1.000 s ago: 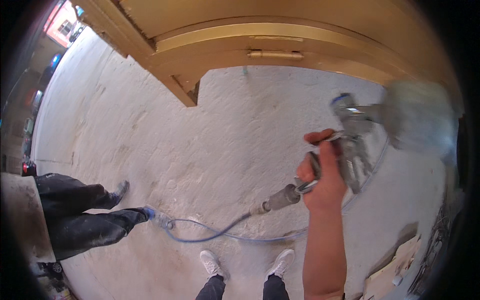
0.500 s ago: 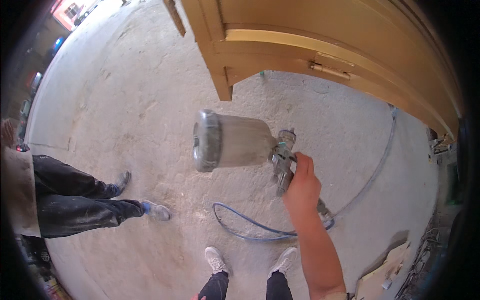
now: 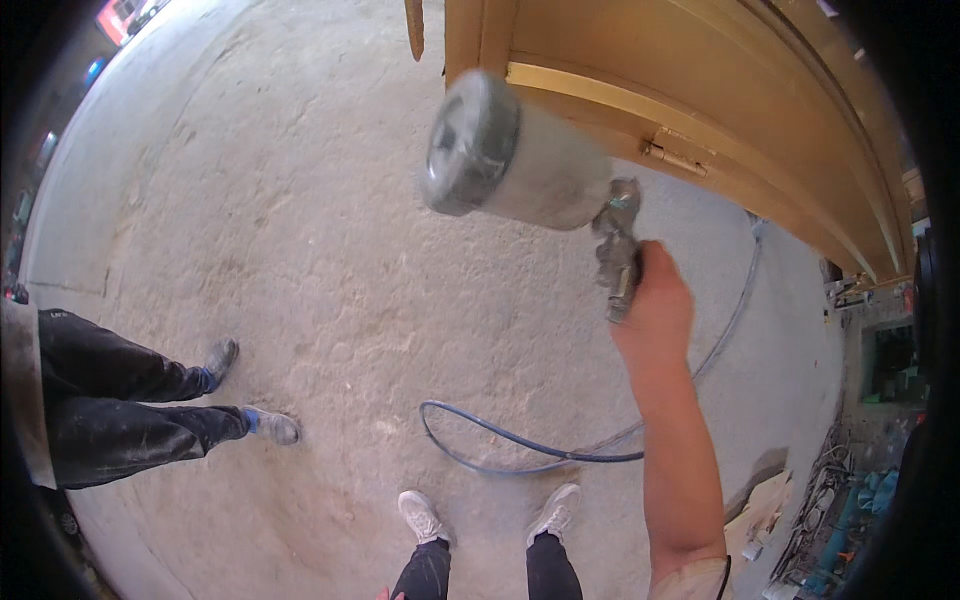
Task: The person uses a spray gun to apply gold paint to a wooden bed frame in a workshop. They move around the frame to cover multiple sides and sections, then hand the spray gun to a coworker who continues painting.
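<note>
My right hand (image 3: 655, 305) is closed round the handle of a spray gun (image 3: 618, 240). The gun's large translucent paint cup (image 3: 550, 170) juts to the left, its grey lid (image 3: 470, 145) outermost, blurred by motion. Behind the cup, in this view, is a gold-painted panelled metal structure (image 3: 620, 60); whether the gun touches it I cannot tell, and no spray shows. A blue hose (image 3: 520, 437) loops over the floor and passes behind my right forearm. Of my left hand (image 3: 388, 594) only a sliver of fingers shows at the lower edge, beside my leg.
Another person (image 3: 130, 400) in dark trousers stands on the left of the rough concrete floor (image 3: 280, 240). A pale board (image 3: 765, 505) lies at the lower right, near a heap of cables and tools (image 3: 825, 510). My shoes (image 3: 425, 515) are below the hose loop.
My right hand has raised the spray gun up and to the right in the picture, and its cup now overlaps the gold structure. The view has shifted slightly.
</note>
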The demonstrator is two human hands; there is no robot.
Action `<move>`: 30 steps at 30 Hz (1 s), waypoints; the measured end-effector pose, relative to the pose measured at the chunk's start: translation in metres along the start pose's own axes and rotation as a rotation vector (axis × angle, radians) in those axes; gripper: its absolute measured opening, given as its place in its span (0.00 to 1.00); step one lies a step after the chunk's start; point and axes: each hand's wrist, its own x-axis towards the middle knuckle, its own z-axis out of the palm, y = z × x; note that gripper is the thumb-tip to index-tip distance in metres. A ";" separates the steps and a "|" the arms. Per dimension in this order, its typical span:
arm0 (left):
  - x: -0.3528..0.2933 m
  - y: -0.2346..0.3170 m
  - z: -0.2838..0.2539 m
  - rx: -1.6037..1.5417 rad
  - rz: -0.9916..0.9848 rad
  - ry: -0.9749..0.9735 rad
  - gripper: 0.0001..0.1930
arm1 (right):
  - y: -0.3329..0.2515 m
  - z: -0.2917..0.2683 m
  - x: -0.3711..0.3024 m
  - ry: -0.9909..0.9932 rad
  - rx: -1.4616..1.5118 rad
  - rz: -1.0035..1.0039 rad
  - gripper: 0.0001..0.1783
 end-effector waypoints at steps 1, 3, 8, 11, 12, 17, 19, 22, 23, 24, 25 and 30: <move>-0.001 0.003 -0.006 -0.009 -0.001 -0.013 0.31 | 0.007 0.014 -0.005 -0.074 -0.055 0.032 0.15; -0.003 0.011 -0.020 0.006 -0.019 -0.052 0.31 | 0.016 0.032 -0.018 -0.189 -0.112 0.086 0.15; -0.005 0.013 -0.025 -0.007 -0.061 -0.094 0.31 | 0.012 0.027 -0.034 -0.139 -0.148 0.029 0.18; -0.006 0.016 -0.024 -0.035 -0.066 -0.102 0.32 | -0.015 -0.014 -0.013 0.033 -0.004 -0.041 0.23; -0.004 0.012 -0.016 -0.041 -0.057 -0.094 0.32 | -0.020 -0.021 -0.011 0.102 0.043 -0.074 0.24; -0.008 0.018 -0.011 -0.075 -0.061 -0.056 0.32 | -0.013 0.020 -0.049 -0.208 0.064 -0.054 0.27; -0.010 0.026 -0.023 -0.074 -0.070 -0.071 0.32 | -0.004 0.050 -0.090 -0.353 0.166 0.013 0.28; -0.006 0.023 -0.009 0.040 -0.042 -0.087 0.31 | 0.028 0.103 -0.168 -0.441 0.373 0.043 0.26; -0.003 0.021 -0.004 0.062 -0.028 -0.071 0.31 | 0.038 0.121 -0.195 -0.419 0.465 0.030 0.25; -0.003 0.018 0.003 0.082 -0.017 -0.062 0.31 | 0.039 0.129 -0.216 -0.441 0.515 0.136 0.22; -0.003 0.017 0.010 0.104 -0.004 -0.052 0.31 | 0.039 0.137 -0.235 -0.460 0.563 0.244 0.19; -0.008 0.020 0.033 0.071 -0.022 -0.018 0.30 | 0.036 0.151 -0.294 -0.742 0.959 0.812 0.13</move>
